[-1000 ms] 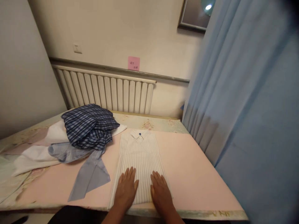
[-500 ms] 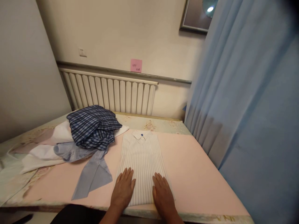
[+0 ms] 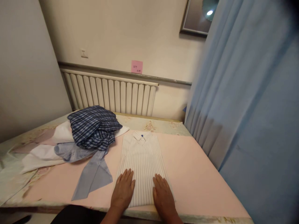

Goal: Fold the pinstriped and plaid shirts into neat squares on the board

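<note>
A white shirt (image 3: 143,161) with thin dark stripes lies folded into a long rectangle, collar at the far end and a small blue label inside the neck. My left hand (image 3: 123,189) rests flat on the shirt's near left edge, fingers stretched forward. On the near right edge lies my right hand (image 3: 163,194), palm down and likewise flat. Both hands press on the cloth without gripping it. Beneath the shirt is a pink sheet (image 3: 193,174) spread over the table.
To the left is a heap of clothes: a dark blue plaid garment (image 3: 93,126) on top, a blue-grey garment (image 3: 93,177) and white cloth (image 3: 44,155) below. A radiator (image 3: 109,91) stands behind the table. A blue curtain (image 3: 233,93) hangs along the right side.
The camera view has tilted very slightly. Both hands stay flat in the same places on the shirt, and nothing else has visibly moved.
</note>
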`<control>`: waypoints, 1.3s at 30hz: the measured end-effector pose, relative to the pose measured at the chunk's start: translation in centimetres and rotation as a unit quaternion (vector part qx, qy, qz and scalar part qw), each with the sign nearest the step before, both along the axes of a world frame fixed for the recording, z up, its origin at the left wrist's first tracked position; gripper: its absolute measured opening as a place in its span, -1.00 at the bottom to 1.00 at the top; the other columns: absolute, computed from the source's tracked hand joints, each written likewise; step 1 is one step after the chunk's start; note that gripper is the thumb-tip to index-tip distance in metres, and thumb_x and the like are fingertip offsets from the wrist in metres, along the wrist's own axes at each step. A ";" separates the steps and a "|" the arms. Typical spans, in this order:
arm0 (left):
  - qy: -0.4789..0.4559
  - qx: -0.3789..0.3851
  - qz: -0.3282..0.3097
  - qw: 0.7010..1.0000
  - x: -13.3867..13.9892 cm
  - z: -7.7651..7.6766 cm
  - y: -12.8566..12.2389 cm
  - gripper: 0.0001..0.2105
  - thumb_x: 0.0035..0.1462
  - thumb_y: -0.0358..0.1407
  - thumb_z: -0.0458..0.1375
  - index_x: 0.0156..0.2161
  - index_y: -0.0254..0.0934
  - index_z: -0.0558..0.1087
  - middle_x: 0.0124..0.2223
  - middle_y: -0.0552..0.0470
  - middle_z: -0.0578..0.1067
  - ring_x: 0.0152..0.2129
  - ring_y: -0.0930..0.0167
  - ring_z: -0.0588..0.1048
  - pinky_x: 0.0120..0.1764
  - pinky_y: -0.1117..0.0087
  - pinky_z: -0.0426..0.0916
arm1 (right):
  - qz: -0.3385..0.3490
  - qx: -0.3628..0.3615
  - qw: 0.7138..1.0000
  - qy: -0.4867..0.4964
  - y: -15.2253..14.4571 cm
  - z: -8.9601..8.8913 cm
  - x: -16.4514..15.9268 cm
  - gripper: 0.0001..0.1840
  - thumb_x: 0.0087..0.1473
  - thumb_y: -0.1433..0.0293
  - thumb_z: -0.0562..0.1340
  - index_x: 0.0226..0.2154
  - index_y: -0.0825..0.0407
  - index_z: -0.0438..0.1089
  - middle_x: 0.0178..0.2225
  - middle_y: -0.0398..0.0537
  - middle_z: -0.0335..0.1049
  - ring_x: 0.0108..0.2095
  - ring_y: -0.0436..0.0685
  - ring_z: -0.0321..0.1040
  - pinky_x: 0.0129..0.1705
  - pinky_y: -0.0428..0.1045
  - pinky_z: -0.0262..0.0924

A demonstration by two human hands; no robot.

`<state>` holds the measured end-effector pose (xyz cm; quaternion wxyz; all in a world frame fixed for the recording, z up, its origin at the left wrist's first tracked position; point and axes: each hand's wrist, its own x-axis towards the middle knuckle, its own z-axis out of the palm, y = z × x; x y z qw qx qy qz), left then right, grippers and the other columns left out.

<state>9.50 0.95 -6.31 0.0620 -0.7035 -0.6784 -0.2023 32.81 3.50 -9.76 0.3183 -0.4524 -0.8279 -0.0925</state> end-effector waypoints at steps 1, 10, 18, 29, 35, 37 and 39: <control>-0.001 0.001 0.000 1.000 0.0 0.0 0.0 -0.56 0.28 -0.23 -0.12 0.18 -0.28 0.33 0.24 -0.08 0.32 0.22 0.24 0.23 0.20 0.08 0.16 | 0.003 0.000 1.000 -0.004 0.0 0.0 0.0 -0.53 0.19 0.45 0.05 0.15 0.02 0.27 0.17 0.02 0.28 0.22 0.22 0.14 0.22 0.20 0.11; -0.007 -0.005 -0.001 1.000 -0.1 -0.3 0.1 -0.56 0.28 -0.22 -0.13 0.18 -0.29 0.32 0.24 -0.08 0.32 0.23 0.25 0.21 0.21 0.09 0.13 | 0.006 0.022 1.000 -0.008 -0.1 0.2 0.1 -0.53 0.19 0.46 0.05 0.14 0.04 0.27 0.17 0.02 0.28 0.21 0.23 0.16 0.21 0.20 0.13; 0.002 -0.007 0.003 1.000 0.0 0.2 0.0 -0.56 0.28 -0.22 -0.13 0.18 -0.30 0.33 0.23 -0.07 0.33 0.21 0.23 0.24 0.19 0.09 0.17 | -0.003 0.016 1.000 -0.018 0.0 0.0 0.1 -0.53 0.18 0.48 0.05 0.14 0.08 0.28 0.16 0.04 0.28 0.21 0.23 0.15 0.22 0.21 0.11; 0.006 0.006 -0.002 1.000 -0.2 -0.5 0.2 -0.56 0.28 -0.21 -0.11 0.17 -0.30 0.34 0.23 -0.08 0.34 0.21 0.23 0.24 0.19 0.07 0.17 | -0.013 0.002 1.000 -0.002 0.0 -0.1 -0.1 -0.55 0.17 0.47 0.06 0.11 0.07 0.31 0.16 0.02 0.29 0.21 0.20 0.15 0.24 0.17 0.06; 0.006 0.012 -0.002 1.000 -0.2 -0.7 0.1 -0.56 0.29 -0.20 -0.12 0.18 -0.29 0.33 0.24 -0.06 0.33 0.22 0.23 0.23 0.19 0.08 0.16 | -0.013 0.005 1.000 0.005 -0.1 -0.2 -0.2 -0.55 0.19 0.46 0.04 0.13 0.06 0.30 0.17 0.02 0.28 0.23 0.19 0.12 0.26 0.18 0.01; 0.007 0.015 -0.003 1.000 -0.1 -0.7 0.2 -0.56 0.29 -0.21 -0.12 0.18 -0.30 0.33 0.24 -0.07 0.33 0.22 0.23 0.23 0.19 0.09 0.16 | -0.013 0.006 1.000 0.006 -0.1 -0.2 -0.1 -0.55 0.20 0.46 0.04 0.13 0.06 0.29 0.16 0.03 0.29 0.23 0.19 0.12 0.26 0.18 0.02; 0.007 0.017 -0.003 1.000 -0.1 -0.7 0.2 -0.56 0.28 -0.21 -0.12 0.17 -0.30 0.34 0.23 -0.07 0.34 0.21 0.23 0.23 0.19 0.09 0.17 | -0.013 0.007 1.000 0.006 -0.1 -0.1 -0.1 -0.55 0.20 0.45 0.04 0.12 0.06 0.30 0.16 0.02 0.29 0.23 0.19 0.12 0.25 0.18 0.03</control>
